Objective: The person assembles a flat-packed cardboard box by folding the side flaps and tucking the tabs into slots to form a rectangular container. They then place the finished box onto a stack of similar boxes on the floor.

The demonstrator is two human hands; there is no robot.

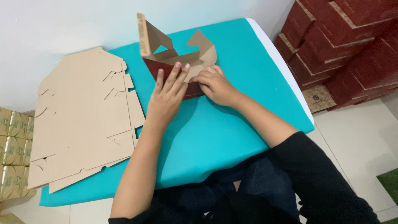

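Note:
A partly folded cardboard box (182, 58), brown inside and dark red outside, stands on the teal table (232, 124) near its far edge. My left hand (168, 93) lies flat with fingers spread against the box's near red wall. My right hand (213, 85) grips the right side of the same wall, fingers curled on its edge. One tall flap (145, 35) sticks up at the box's left. Other flaps angle up behind my fingers.
A stack of flat die-cut cardboard blanks (83, 120) covers the table's left part. Piled dark red boxes (348, 45) stand at the right on the floor. Small greenish-yellow cartons (12, 153) sit at the far left. A white wall (62, 25) runs behind the table.

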